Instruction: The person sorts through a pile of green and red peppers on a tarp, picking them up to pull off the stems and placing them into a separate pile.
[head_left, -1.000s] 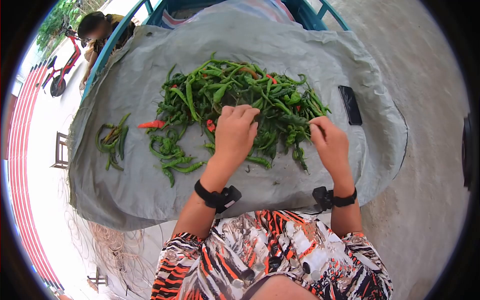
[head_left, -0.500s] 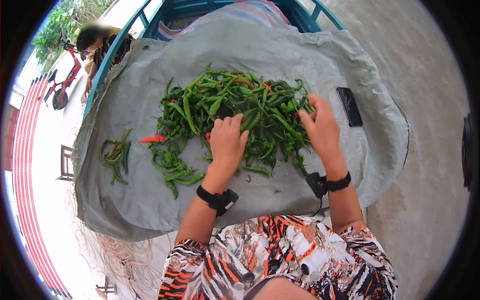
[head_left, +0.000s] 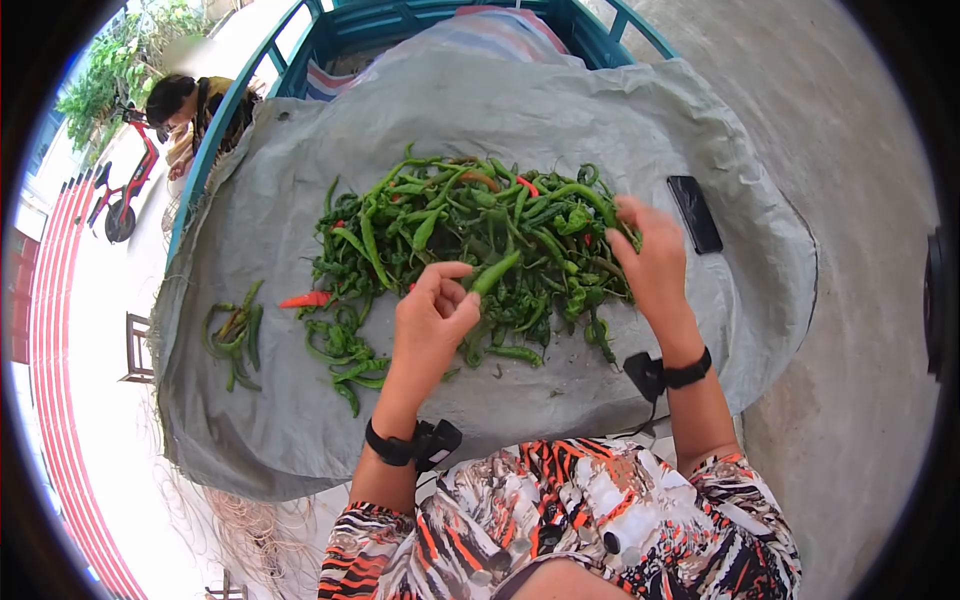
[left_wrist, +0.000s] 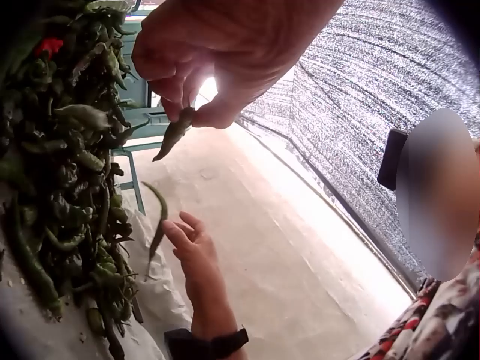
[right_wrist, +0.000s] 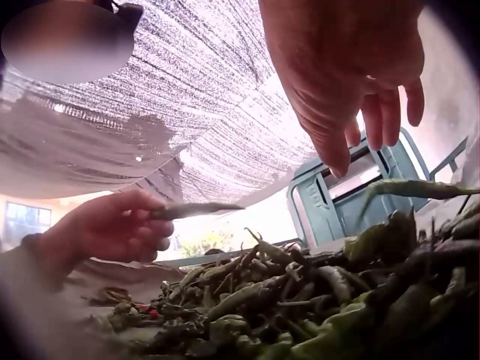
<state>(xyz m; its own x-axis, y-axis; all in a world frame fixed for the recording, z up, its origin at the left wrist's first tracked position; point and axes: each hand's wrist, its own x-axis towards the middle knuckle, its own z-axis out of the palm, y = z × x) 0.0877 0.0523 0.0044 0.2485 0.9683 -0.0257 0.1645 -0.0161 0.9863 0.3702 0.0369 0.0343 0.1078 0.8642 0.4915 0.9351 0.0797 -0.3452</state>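
Note:
My left hand (head_left: pixel 428 325) pinches a green chili pepper (head_left: pixel 497 272) between thumb and fingers, in front of the pepper pile (head_left: pixel 450 215). That pepper points down from the fingertips in the left wrist view. On the pile's right side is my right hand (head_left: pixel 655 262), thumb and fingers spread apart. A long curved green pepper (right_wrist: pixel 420 188) shows just below its fingers in the right wrist view, with a gap between them. The pile is mostly green peppers, with a few red ones.
A grey sheet (head_left: pixel 250 430) lies under the peppers. A red pepper (head_left: pixel 305 300) and a small group of green peppers (head_left: pixel 235 335) lie to the left, a phone (head_left: pixel 695 213) to the right. Behind are a teal cart rail (head_left: pixel 215 140) and a person (head_left: pixel 190 110).
My left hand has drawn back from the pile toward me and left, now with a green pepper in its fingers. The right hand has moved up along the pile's right side.

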